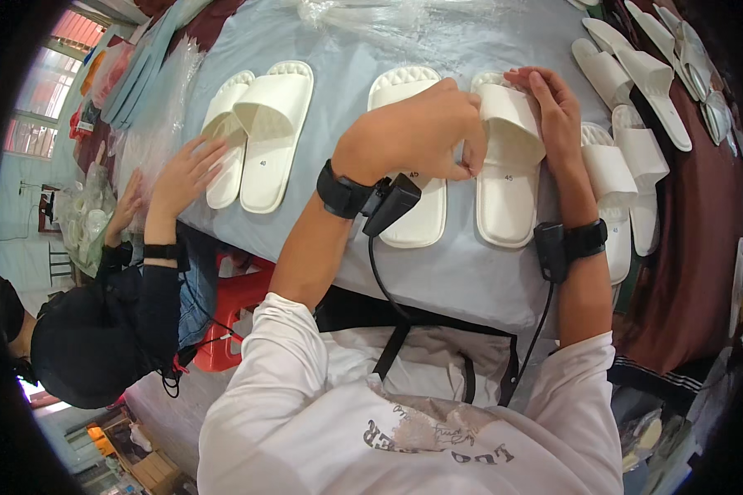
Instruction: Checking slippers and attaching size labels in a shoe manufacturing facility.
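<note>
My left hand reaches across a white slipper, covering much of its strap. Its thumb and forefinger are pinched together by the inner edge of a second white slipper; whatever may be between the fingertips is too small to make out. Along the outer side of that second slipper rests my right hand, fingers stretched toward the quilted toe end and touching near the strap. The two slippers lie side by side on the table, soles down, with toes pointing away from me. Each wrist wears a black strap with a small box and cable.
Another white slipper pair lies to the left, near a co-worker's hand. More white slippers stand at the right, by a dark red cloth. Clear plastic film lies at the back. A red stool is at the table's front left.
</note>
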